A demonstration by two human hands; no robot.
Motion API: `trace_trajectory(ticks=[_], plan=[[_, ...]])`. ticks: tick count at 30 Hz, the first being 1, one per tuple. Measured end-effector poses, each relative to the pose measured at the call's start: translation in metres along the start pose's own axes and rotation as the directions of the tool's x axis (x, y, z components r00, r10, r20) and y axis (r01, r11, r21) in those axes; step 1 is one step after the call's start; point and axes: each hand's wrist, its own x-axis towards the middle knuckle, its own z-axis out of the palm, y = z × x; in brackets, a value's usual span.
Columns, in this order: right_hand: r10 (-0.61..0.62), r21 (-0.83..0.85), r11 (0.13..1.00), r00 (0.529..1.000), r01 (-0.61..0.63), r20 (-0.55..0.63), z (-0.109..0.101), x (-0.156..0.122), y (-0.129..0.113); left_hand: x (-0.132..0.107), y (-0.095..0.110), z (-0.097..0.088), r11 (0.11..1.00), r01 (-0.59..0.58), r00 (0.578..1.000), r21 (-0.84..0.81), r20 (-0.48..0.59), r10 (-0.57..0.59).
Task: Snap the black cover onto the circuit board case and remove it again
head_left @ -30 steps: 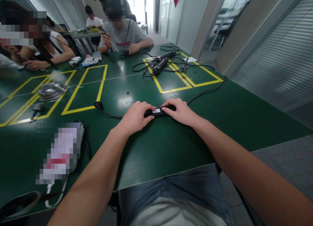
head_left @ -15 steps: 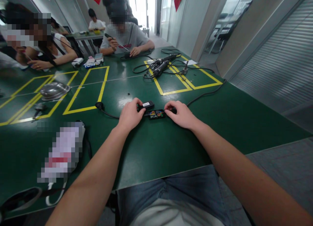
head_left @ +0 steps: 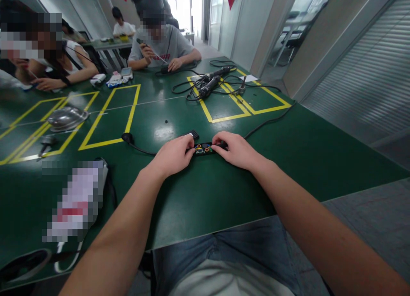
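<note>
An open black adapter case (head_left: 204, 149) with a circuit board and copper-coloured rings inside lies on the green table in front of me. My left hand (head_left: 176, 154) grips its left end between thumb and fingers. On the right end, the fingers of my right hand (head_left: 232, 149) are pinched, where a cable enters the case. Just behind my left fingers rests a black cover (head_left: 194, 134) with a white label, partly hidden by that hand. A black cable (head_left: 142, 150) runs left from under my left hand to a round plug (head_left: 127, 138).
Yellow tape (head_left: 133, 112) marks rectangles on the table (head_left: 205, 202). Black corded tools (head_left: 209, 86) lie at the back right, a shiny metal shell (head_left: 68, 118) at the left. A blurred pouch (head_left: 77, 197) lies near my left forearm. Across the table, a co-worker (head_left: 163, 48) holds a screwdriver.
My left hand has moved from beside the cover down to the left end of the case, and now hides part of the cover. My right hand has shifted slightly left over the case.
</note>
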Motion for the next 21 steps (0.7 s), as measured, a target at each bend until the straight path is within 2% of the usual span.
trace_trajectory(ticks=[6, 13, 21], plan=[[-0.031, 0.003, 1.000, 0.999, 0.031, -0.036, 0.001, 0.000, 0.002, 0.001, -0.005, 0.002, 0.998, -0.033, 0.999, -0.058, -0.009, 0.032], [0.004, 0.071, 0.997, 0.999, -0.002, -0.040, -0.003, 0.001, -0.001, 0.001, -0.003, -0.004, 0.991, 0.007, 1.000, -0.133, -0.027, -0.011], [0.014, 0.114, 0.993, 1.000, -0.012, -0.014, -0.009, 0.003, 0.009, 0.003, -0.018, -0.005, 0.984, -0.035, 0.999, -0.173, -0.032, 0.030]])
